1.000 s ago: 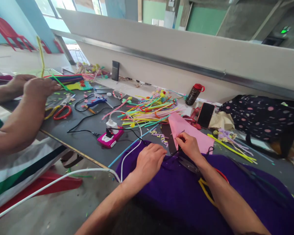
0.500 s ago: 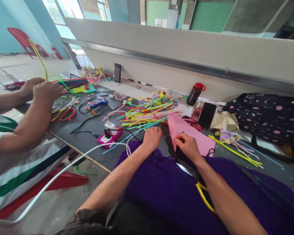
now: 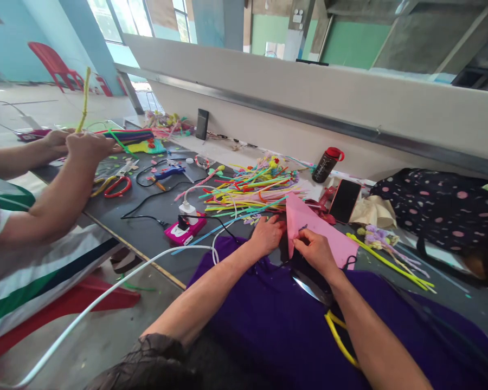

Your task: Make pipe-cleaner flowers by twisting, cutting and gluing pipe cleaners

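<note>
Pinching one pink sheet at its left edge with the right hand, the nearer one; lying mostly rightward and beyond it, long axis slanting from far left to near right. Resting the left hand on the bench, apart from the right; cannot tell of anything beneath its fingers. Counted: one phone and one red-lidded bottle beyond the right hand; one pair of scissors nearer the body; one magenta power strip left of the left hand; uncountable pipe cleaners beyond both.
</note>
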Tool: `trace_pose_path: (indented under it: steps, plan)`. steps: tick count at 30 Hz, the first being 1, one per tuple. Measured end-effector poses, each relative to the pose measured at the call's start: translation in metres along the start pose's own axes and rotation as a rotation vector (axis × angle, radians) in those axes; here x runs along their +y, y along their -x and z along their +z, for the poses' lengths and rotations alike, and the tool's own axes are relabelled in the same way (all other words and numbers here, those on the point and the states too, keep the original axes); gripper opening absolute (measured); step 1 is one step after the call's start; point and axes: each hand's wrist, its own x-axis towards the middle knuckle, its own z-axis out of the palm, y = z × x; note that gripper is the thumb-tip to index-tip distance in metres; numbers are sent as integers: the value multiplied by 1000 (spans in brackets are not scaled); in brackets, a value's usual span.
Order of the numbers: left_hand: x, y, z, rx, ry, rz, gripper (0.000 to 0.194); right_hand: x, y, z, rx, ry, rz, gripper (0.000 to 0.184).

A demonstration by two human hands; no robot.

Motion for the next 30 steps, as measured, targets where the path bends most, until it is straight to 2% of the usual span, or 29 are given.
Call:
trace_pose_path:
  steps: [5, 8, 11, 15, 16, 19, 22, 26, 30]
  plan:
    - [-17, 9, -13, -4, -140, -275, 21, 0, 0, 0, -13, 16, -14, 13]
    - [-24, 16, -25, 44, -149, -347, 24, -1, 1, 1, -11, 32, -26, 11]
    - [-21, 28, -33, 42, -77, -341, 26, -1, 1, 1, -16, 66, -45, 11]
    - [-9, 49, -33, -63, 62, -102, 24, -2, 3, 6, -34, 147, -72, 14]
    - [-7, 53, -31, -73, 69, -77, 24, -3, 3, 8, -40, 176, -78, 14]
    - [-9, 55, -24, -33, 33, -178, 26, -9, 6, 15, -60, 299, -131, 15]
    - [-20, 46, -20, 30, 45, -301, 29, -17, 8, 21, -65, 456, -216, 16]
    - [-32, 29, -23, 95, 355, -410, 26, -26, 8, 28, -78, 607, -281, 16]
    - [-30, 9, -27, 136, 690, -437, 39, -28, 8, 35, -143, 644, -312, 19]
